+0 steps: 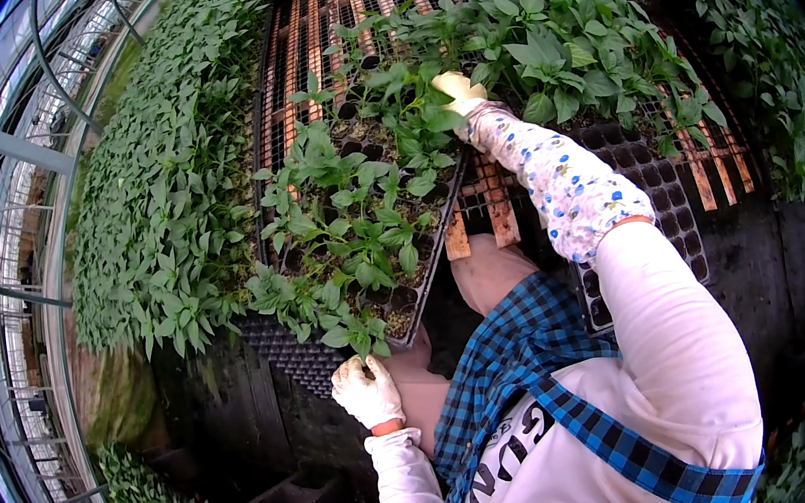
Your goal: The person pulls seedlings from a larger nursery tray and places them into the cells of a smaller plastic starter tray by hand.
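Observation:
A black plastic plug tray (439,243) of pepper-like seedlings (361,219) lies at a slant before me, some cells without plants. My left hand (367,391), in a whitish glove, is beside the tray's near end with its fingers curled, right below a seedling's leaves. Whether it grips anything is unclear. My right hand (460,92), in a pale yellow glove, reaches to the tray's far right side, among leaves that partly hide its fingers. A flower-print sleeve cover (558,172) is on my right forearm.
Wooden slats with wire mesh (316,36) form the bench under the trays. An emptied-looking cell tray (667,196) lies under my right arm. Dense seedlings (163,205) line the left, with more at the far right (558,44). A concrete block (297,498) sits on the ground behind.

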Demonstrator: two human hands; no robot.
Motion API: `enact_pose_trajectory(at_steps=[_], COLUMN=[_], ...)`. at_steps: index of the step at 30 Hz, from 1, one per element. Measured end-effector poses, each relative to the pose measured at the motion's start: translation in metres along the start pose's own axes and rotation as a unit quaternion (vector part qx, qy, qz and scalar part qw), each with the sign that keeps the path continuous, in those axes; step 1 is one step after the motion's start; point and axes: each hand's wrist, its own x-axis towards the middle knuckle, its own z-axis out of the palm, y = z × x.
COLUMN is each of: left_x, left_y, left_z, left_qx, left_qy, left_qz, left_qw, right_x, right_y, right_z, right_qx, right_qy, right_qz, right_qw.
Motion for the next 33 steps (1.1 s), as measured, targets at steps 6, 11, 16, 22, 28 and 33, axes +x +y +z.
enact_pose_trajectory(at_steps=[6,11,16,22,28,33], left_x=[0.002,0.003,-0.003,-0.001,-0.006,-0.010], left_y=[0.005,0.011,0.015,0.015,0.016,0.010], left_z=[-0.002,-0.003,-0.002,-0.003,-0.002,0.002], left_qx=[-0.016,-0.030,-0.074,-0.048,-0.026,-0.029], left_qy=[0.002,-0.019,-0.039,-0.049,-0.045,-0.045], left_qz=[-0.001,-0.006,-0.029,-0.022,-0.020,-0.029], left_qw=[1.000,0.999,0.996,0.997,0.998,0.998], right_x=[-0.042,-0.135,-0.232,-0.245,-0.207,-0.205], right_y=[0.009,0.028,0.082,0.165,0.200,0.208], right_z=[-0.022,-0.078,-0.094,-0.111,-0.105,-0.088], right_qx=[0.561,0.578,0.596,0.536,0.280,0.047], right_qy=[0.109,-0.019,-0.015,0.151,0.250,0.143], right_qz=[0.027,0.113,0.162,0.241,0.123,0.193], right_qw=[0.820,0.808,0.786,0.795,0.919,0.970])
